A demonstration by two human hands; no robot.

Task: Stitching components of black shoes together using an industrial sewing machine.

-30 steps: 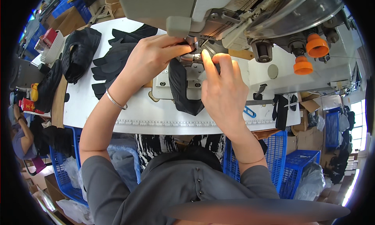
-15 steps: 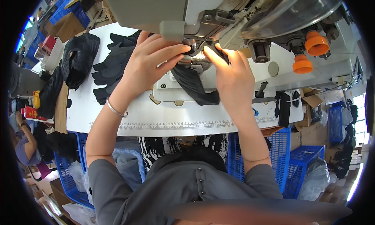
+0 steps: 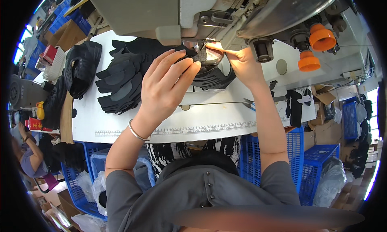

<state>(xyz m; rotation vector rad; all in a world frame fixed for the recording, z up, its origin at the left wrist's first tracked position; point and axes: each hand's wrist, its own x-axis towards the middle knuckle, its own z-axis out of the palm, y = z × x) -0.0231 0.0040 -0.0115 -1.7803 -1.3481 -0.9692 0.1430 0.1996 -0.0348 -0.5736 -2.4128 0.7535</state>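
Note:
A black shoe upper (image 3: 213, 79) lies curved around the arm of a sewing machine (image 3: 139, 14), under its needle area. My left hand (image 3: 163, 87), with a silver bangle on its wrist, has thumb and forefinger closed together at the upper's left side. On the other side my right hand (image 3: 246, 67) grips its edge, the forefinger stretched towards the needle; its other fingers are partly hidden. Left of my left hand, a fanned stack of black cut pieces (image 3: 121, 81) rests on the white table (image 3: 169, 125).
Black shoes (image 3: 82, 67) stand at the table's left end. Small blue-handled snips (image 3: 250, 105) and black strips (image 3: 295, 109) lie to the right. A ruler strip (image 3: 193, 128) runs along the front edge. Blue crates (image 3: 318, 163) stand below. Another person (image 3: 32, 153) sits far left.
My left hand has drawn back from the needle towards me. My right hand has moved up and outward, and the upper has turned and spread rightward. The view has shifted slightly.

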